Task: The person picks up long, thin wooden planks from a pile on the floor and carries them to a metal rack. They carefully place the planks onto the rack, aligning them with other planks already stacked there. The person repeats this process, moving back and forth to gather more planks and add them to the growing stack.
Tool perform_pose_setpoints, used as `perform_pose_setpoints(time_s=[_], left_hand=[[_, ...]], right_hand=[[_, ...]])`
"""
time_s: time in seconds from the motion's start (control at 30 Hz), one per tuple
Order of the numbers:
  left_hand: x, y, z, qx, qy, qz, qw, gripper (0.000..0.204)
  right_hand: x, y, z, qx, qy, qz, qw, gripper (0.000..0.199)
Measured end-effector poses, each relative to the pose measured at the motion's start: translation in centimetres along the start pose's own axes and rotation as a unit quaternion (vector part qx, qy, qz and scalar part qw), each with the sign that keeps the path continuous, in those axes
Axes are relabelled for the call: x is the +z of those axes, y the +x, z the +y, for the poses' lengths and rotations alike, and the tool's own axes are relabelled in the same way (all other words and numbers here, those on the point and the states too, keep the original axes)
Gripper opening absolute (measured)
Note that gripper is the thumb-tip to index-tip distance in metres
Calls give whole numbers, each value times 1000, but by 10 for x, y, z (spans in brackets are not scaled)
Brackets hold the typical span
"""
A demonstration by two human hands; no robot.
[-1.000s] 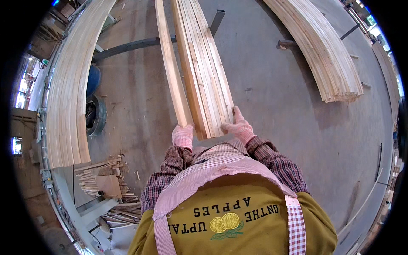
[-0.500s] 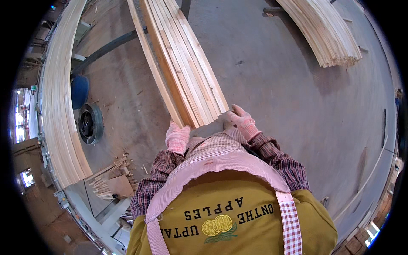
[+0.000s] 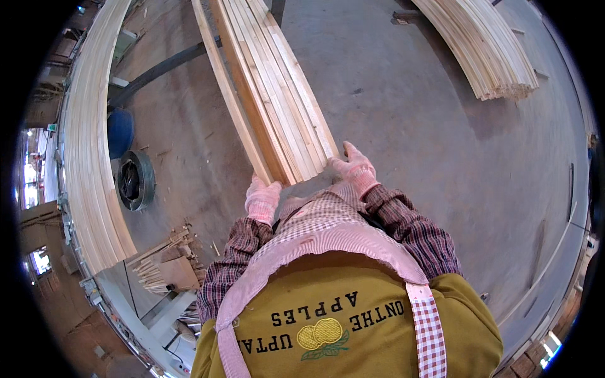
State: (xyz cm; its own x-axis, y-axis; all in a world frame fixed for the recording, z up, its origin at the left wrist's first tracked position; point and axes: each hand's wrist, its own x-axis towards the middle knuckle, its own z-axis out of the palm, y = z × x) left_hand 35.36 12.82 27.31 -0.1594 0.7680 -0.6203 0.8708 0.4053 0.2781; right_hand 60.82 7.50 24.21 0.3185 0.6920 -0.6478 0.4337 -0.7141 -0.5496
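Observation:
A stack of long pale wooden strips runs away from me, its near end close to my apron. One separate strip lies along its left side, with a narrow gap between them. My left hand, in a pink-and-white work glove, is closed around the near end of that separate strip. At the stack's near right corner is my right hand, gloved alike. Its thumb reaches the strip ends and the forefinger stretches out along the side, apart from the thumb. The remaining right fingers are partly hidden.
Another long row of strips lies on the left over a machine frame. Beside it on the floor are a blue drum, a round dark bin and a pile of offcuts. A further strip stack rests far right.
My right hand has moved slightly left and away from me, up against the stack's corner. The left hand keeps its grip on the separate strip.

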Motion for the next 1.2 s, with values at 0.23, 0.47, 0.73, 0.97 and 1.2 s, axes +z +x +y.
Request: perform_pose_setpoints(time_s=[0.23, 0.47, 0.73, 0.97, 1.2], left_hand=[[-2, -2, 1, -3, 11, 3, 1000, 84], [-4, -3, 2, -2, -13, -3, 1000, 82], [-10, -5, 3, 9, -16, -27, 999, 83], [2, 0, -3, 25, 10, 38, 999, 74], [-11, -14, 3, 53, -34, -15, 998, 62]], right_hand=[[8, -17, -20, 21, -69, -14, 997, 106], [8, -17, -29, -3, -110, 31, 993, 106], [24, -29, -37, -81, -196, 86, 974, 107], [22, -32, -43, -116, -171, 72, 976, 102], [37, -39, -45, -200, -175, 138, 954, 94]])
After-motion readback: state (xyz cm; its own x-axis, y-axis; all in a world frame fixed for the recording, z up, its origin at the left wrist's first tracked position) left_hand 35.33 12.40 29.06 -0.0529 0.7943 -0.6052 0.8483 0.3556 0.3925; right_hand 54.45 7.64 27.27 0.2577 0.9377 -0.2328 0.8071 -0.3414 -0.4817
